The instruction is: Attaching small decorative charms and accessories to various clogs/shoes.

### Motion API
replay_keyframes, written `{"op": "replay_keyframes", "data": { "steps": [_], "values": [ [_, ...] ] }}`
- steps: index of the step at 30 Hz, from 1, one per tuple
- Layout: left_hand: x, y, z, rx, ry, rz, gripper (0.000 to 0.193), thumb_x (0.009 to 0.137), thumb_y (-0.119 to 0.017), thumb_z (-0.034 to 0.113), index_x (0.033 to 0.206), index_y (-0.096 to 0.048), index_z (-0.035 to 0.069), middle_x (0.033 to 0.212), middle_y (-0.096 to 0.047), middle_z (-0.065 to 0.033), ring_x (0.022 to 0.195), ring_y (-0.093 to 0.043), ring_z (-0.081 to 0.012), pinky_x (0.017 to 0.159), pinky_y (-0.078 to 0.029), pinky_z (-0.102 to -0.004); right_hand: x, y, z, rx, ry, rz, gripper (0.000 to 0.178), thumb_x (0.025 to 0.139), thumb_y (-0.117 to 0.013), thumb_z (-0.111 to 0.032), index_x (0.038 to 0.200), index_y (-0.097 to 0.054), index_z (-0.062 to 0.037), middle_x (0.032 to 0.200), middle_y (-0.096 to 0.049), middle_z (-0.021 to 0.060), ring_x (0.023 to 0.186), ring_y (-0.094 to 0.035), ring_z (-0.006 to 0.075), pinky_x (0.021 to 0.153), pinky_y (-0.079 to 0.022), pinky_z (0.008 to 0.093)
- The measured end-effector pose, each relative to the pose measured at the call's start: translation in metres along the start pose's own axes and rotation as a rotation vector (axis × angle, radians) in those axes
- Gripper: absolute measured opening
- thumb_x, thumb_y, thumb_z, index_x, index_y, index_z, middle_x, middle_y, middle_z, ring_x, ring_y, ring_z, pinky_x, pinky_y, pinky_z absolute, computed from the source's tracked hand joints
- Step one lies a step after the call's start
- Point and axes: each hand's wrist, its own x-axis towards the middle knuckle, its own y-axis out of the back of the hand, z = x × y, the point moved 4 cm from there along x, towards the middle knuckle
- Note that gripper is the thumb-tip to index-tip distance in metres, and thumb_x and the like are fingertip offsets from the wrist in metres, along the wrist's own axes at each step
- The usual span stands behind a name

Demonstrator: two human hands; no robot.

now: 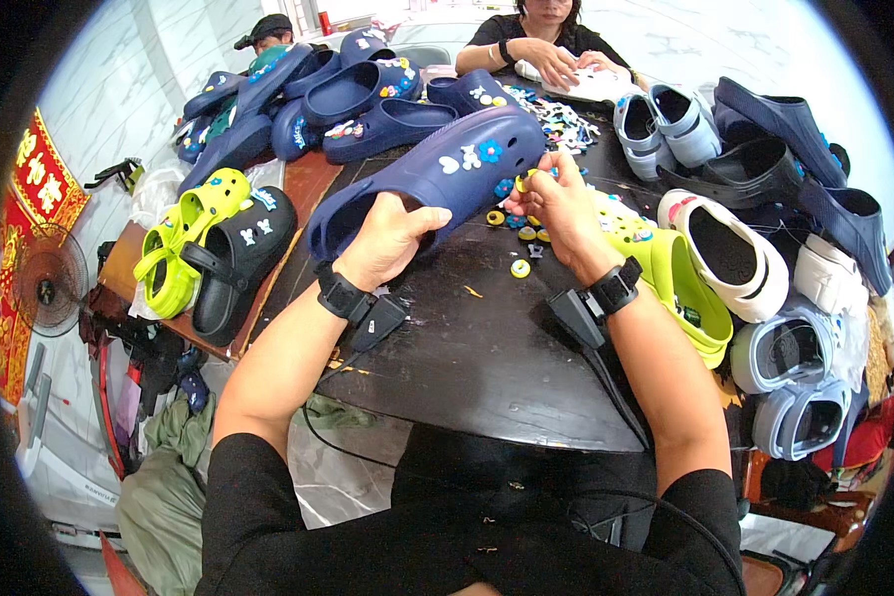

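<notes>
A navy blue clog is held up over the dark table, its toe pointing to the upper right. White and blue flower-like charms sit on its upper. My left hand reaches into the foot opening and grips the clog's side, thumb on the outside. Beside the toe, my right hand pinches a small yellow charm between thumb and fingers; the fingers hide part of it. Below the clog, loose round yellow charms and blue flower charms lie on the table.
Navy clogs are heaped at the back left, with a black clog and lime clogs in front. At right stand a lime clog, a white clog and light blue clogs. A co-worker's hands work across the table.
</notes>
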Motion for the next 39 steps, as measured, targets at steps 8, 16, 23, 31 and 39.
{"op": "replay_keyframes", "data": {
  "steps": [8, 16, 23, 31, 39],
  "values": [
    [0.005, 0.013, 0.006, 0.054, -0.158, 0.087, 0.058, 0.079, -0.067, 0.004, 0.131, -0.044, -0.004, 0.125, -0.054, -0.0090, 0.113, -0.052, -0.0186, 0.099, -0.040, -0.0329, 0.002, 0.011, 0.010, -0.303, 0.002, 0.021, 0.011, 0.088, -0.049, -0.004, 0.095, -0.043, -0.0090, 0.071, -0.055, 0.0055, 0.061, -0.057, 0.0134, 0.053, -0.046, 0.0250],
    [0.006, 0.014, 0.010, -0.031, -0.134, 0.114, 0.051, 0.085, -0.066, 0.010, 0.130, -0.046, -0.004, 0.124, -0.056, -0.0093, 0.110, -0.054, -0.0166, 0.096, -0.043, -0.0315, 0.001, 0.010, 0.010, -0.462, 0.030, 0.008, 0.016, 0.092, -0.057, -0.019, 0.087, -0.051, -0.0047, 0.064, -0.054, 0.0027, 0.053, -0.052, 0.0098, 0.047, -0.042, 0.0245],
    [0.003, 0.005, 0.004, -0.010, -0.080, 0.017, 0.056, 0.084, -0.067, 0.011, 0.133, -0.043, -0.003, 0.127, -0.054, -0.0085, 0.115, -0.051, -0.0173, 0.100, -0.040, -0.0325, -0.004, -0.004, -0.002, -0.418, 0.004, 0.026, 0.043, 0.089, -0.063, -0.048, 0.083, -0.050, -0.0075, 0.062, -0.054, 0.0014, 0.053, -0.052, 0.0087, 0.048, -0.042, 0.0225],
    [-0.005, -0.004, 0.010, 0.197, -0.073, -0.108, 0.074, 0.077, -0.076, 0.017, 0.137, -0.037, -0.001, 0.131, -0.049, -0.0089, 0.119, -0.047, -0.0187, 0.104, -0.035, -0.0333, -0.009, -0.004, 0.001, -0.231, 0.105, 0.053, 0.036, 0.088, -0.069, -0.034, 0.078, -0.046, -0.0077, 0.064, -0.062, 0.0066, 0.051, -0.056, 0.0105, 0.049, -0.044, 0.0223],
    [-0.007, 0.000, 0.017, 0.126, -0.056, -0.095, 0.070, 0.077, -0.075, 0.014, 0.136, -0.040, 0.000, 0.129, -0.051, -0.0080, 0.117, -0.048, -0.0179, 0.103, -0.037, -0.0328, -0.009, -0.012, 0.001, -0.202, 0.270, -0.042, 0.023, 0.095, -0.060, -0.020, 0.085, -0.044, -0.0071, 0.075, -0.065, 0.0081, 0.070, -0.065, 0.0129, 0.062, -0.050, 0.0234]
  ]
}}
